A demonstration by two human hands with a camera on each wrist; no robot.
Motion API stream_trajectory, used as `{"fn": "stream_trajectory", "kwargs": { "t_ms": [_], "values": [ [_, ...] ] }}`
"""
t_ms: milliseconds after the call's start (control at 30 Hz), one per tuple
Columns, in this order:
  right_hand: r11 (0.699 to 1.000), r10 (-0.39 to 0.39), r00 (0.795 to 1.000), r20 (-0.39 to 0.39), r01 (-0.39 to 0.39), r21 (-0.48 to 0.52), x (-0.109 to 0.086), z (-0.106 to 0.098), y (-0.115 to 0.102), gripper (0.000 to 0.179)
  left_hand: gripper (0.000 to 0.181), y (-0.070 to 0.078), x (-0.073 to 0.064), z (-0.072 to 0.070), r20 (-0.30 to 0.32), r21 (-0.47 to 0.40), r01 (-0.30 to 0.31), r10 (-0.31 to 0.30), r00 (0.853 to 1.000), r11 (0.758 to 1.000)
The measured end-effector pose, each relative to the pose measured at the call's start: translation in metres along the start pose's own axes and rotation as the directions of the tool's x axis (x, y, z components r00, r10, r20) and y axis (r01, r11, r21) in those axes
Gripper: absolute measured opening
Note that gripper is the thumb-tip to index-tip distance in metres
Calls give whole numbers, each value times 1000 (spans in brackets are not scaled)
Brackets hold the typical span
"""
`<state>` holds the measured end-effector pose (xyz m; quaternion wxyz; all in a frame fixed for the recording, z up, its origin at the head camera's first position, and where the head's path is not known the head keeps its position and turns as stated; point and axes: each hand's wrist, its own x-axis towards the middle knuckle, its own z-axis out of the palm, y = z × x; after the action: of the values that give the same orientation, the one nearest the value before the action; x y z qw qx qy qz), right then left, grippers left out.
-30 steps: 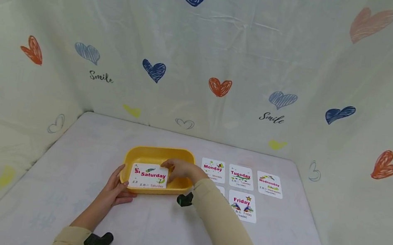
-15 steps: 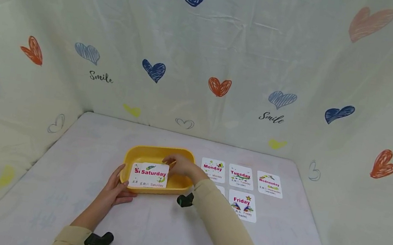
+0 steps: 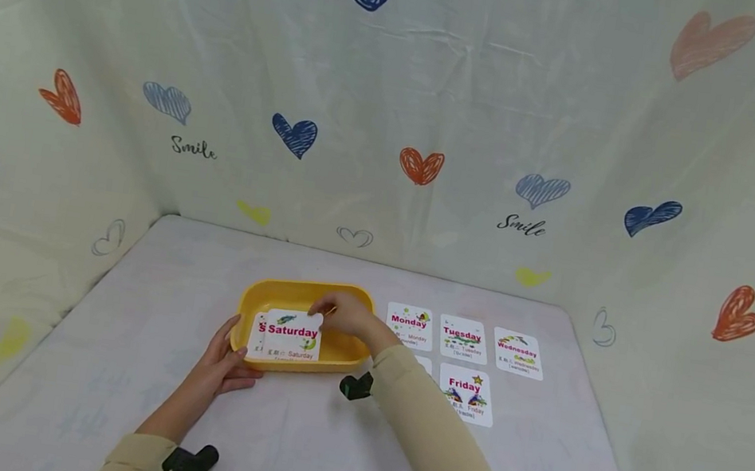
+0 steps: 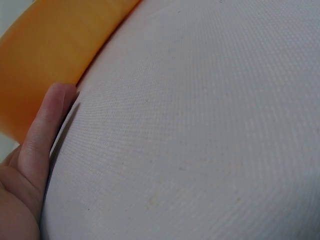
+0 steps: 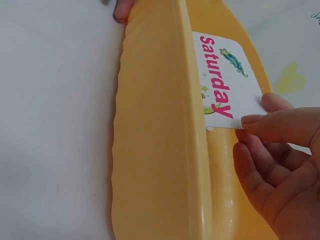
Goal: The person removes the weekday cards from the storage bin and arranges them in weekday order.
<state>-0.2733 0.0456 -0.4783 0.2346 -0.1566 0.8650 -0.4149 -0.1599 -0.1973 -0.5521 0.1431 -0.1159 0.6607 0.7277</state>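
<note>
In the head view, a yellow tray stands on the table. My left hand holds its near left corner, thumb along the left side and fingers at the front wall; in the left wrist view, fingers lie against the tray wall. My right hand reaches over the tray and pinches the right edge of a white Saturday card between thumb and fingertips, clearly seen in the right wrist view. Tilted up, this Saturday card overlaps another white card, of which only the left strip and a red "S" show.
Right of the tray lie a Monday card, a Tuesday card and a Wednesday card in a row. Below them are a Friday card and one card mostly hidden by my right sleeve. A heart-patterned curtain surrounds the table.
My right hand has lifted the Saturday card slightly and shifted it a little right off the card under it. The left hand and the tray stay put.
</note>
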Motion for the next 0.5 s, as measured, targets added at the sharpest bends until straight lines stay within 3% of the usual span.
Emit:
{"fn": "stream_trajectory", "kwargs": {
  "t_ms": [500],
  "values": [
    [991,15,997,70,-24,135,-4,-3,-1,22,68,2,-2,1,16,-7,-14,14,1000,1000]
  ]
}}
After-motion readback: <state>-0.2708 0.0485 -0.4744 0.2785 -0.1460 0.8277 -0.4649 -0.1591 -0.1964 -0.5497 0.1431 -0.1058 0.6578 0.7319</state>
